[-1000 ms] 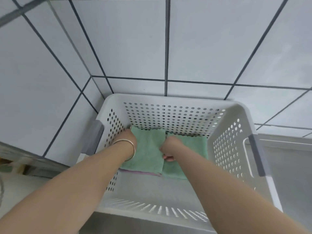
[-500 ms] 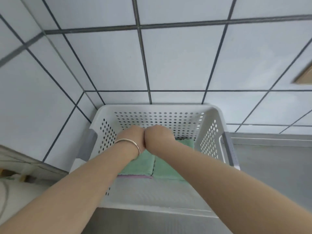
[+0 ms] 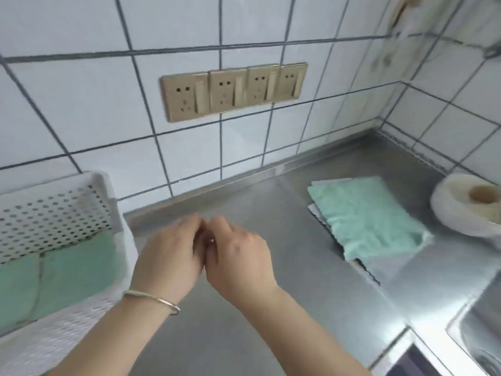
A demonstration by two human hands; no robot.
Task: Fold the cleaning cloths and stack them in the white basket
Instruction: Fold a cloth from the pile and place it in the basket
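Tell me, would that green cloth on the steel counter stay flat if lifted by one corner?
Probably not. The green cloth looks soft and rumpled, so it would likely droop. It seems thin, so probably light. Pushed, it may slide on the smooth counter and drag the pale cloth underneath.

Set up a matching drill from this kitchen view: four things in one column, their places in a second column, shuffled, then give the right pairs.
Things
1. white basket
2. loose green cloth
3. paper roll
4. socket strip

Places
A. on the tiled wall above the counter
B. far right of the counter, by the corner
C. left edge of the view, with folded green cloths inside
D. on the steel counter, right of both hands

Pairs: 1-C, 2-D, 3-B, 4-A
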